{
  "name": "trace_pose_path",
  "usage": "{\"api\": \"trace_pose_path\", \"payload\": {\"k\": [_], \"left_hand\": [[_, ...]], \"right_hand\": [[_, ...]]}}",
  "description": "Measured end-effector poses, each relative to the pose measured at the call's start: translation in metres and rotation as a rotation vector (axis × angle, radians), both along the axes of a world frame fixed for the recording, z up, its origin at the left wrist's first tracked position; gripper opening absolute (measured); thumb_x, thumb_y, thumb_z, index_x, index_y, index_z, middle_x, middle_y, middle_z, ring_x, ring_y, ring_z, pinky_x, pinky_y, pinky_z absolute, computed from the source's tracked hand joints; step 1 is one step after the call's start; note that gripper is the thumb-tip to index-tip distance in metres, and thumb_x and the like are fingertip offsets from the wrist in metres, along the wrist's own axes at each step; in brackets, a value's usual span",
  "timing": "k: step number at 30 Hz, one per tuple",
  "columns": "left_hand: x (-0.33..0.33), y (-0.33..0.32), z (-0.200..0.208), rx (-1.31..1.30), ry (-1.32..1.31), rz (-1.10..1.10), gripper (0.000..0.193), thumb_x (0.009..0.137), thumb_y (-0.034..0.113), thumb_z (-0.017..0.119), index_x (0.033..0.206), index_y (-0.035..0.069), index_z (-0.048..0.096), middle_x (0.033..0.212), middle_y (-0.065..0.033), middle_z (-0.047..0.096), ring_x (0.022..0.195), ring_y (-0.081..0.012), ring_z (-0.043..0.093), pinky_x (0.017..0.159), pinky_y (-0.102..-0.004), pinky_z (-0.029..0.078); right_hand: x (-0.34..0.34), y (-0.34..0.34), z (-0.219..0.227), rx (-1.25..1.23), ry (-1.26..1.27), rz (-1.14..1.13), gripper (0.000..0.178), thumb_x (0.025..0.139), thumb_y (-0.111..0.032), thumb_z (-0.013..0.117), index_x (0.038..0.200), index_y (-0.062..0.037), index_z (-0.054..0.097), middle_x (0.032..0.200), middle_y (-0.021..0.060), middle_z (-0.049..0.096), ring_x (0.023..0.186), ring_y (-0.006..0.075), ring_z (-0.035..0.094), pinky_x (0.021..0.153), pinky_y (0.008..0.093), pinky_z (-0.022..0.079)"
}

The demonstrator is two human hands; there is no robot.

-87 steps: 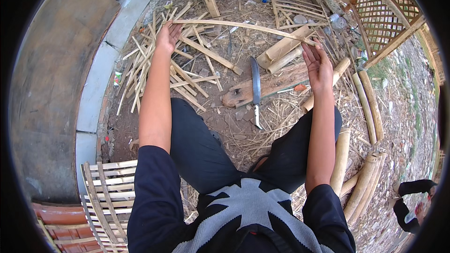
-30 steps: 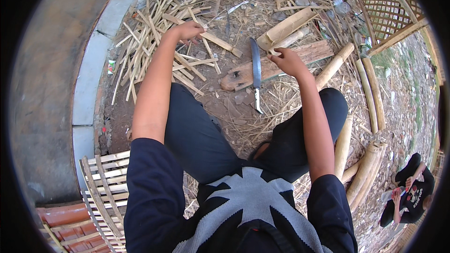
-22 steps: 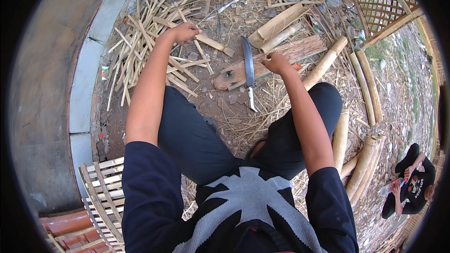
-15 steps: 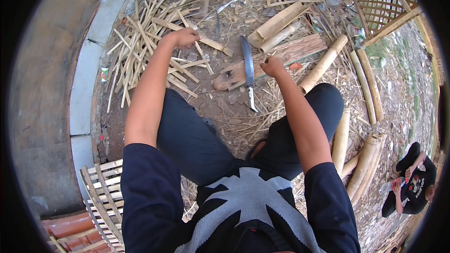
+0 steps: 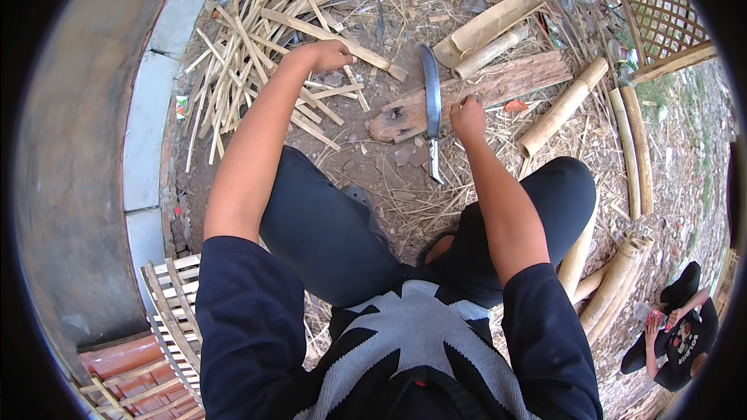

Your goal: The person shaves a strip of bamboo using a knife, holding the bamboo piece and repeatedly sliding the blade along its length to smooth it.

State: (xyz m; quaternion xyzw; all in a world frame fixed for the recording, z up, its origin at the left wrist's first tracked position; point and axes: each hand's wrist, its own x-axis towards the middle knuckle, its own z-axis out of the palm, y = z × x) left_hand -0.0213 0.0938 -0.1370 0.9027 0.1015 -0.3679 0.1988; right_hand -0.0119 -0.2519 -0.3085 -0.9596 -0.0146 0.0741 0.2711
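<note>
A machete (image 5: pixel 432 97) with a dark curved blade and a pale handle lies across a weathered wooden board (image 5: pixel 529 76) on the ground in front of me. My right hand (image 5: pixel 468 118) is closed in a fist just right of the blade, over the board's near edge; anything inside it is hidden. Farther left, my left hand (image 5: pixel 327 56) has its fingers curled under, beside a flat bamboo slat (image 5: pixel 373 59) and above the edge of a heap of thin bamboo strips (image 5: pixel 245 47). Whether its fingers grip anything cannot be seen.
Split bamboo (image 5: pixel 490 27) lies beyond the board. Thick bamboo poles (image 5: pixel 564 109) lie to the right. A slatted bamboo piece (image 5: pixel 175 303) stands at lower left, a woven lattice (image 5: pixel 657 0) at far right. Another person (image 5: pixel 677 334) sits at lower right.
The whole view has shifted, so the ground things appear farther right. My right hand has come slightly nearer to me relative to the board. The machete stays on the board.
</note>
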Motion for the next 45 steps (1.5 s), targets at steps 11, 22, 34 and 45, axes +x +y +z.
{"api": "trace_pose_path", "payload": {"k": [11,22,34,45], "left_hand": [[0.015,-0.057,-0.021,-0.079,0.007,-0.22,0.058,0.096,0.051,0.051,0.135,0.008,0.056,0.135,-0.0179,0.058,0.126,-0.0306,0.054,0.106,-0.0395,0.042],[0.025,-0.059,-0.032,-0.134,0.091,-0.155,0.06,0.097,0.053,0.048,0.139,0.009,0.052,0.139,-0.0172,0.054,0.13,-0.033,0.05,0.108,-0.0421,0.04],[0.032,-0.067,-0.026,-0.207,0.076,-0.126,0.06,0.098,0.051,0.048,0.139,0.008,0.052,0.138,-0.0183,0.054,0.129,-0.0326,0.051,0.108,-0.0413,0.04],[0.009,-0.049,-0.002,-0.216,-0.25,-0.117,0.055,0.099,0.047,0.05,0.134,0.006,0.056,0.132,-0.0192,0.059,0.123,-0.0331,0.056,0.105,-0.0408,0.042]], "right_hand": [[0.118,0.029,0.014,-0.111,-0.375,0.184,0.032,0.083,-0.022,0.063,0.106,-0.0011,0.061,0.114,0.0197,0.058,0.112,0.0379,0.051,0.091,0.0505,0.046],[0.174,0.064,-0.028,-0.453,-0.095,0.29,0.037,0.084,-0.028,0.063,0.113,-0.0056,0.065,0.124,0.0112,0.059,0.123,0.0291,0.05,0.101,0.0537,0.036],[0.199,0.06,-0.036,-0.447,-0.227,0.434,0.02,0.088,-0.02,0.058,0.102,-0.0077,0.066,0.105,0.0088,0.068,0.109,0.0256,0.063,0.092,0.0502,0.046],[0.212,0.096,0.13,-0.083,-0.549,0.195,0.028,0.09,-0.026,0.057,0.092,-0.0019,0.069,0.095,0.0158,0.071,0.1,0.0352,0.063,0.095,0.0599,0.037]]}}
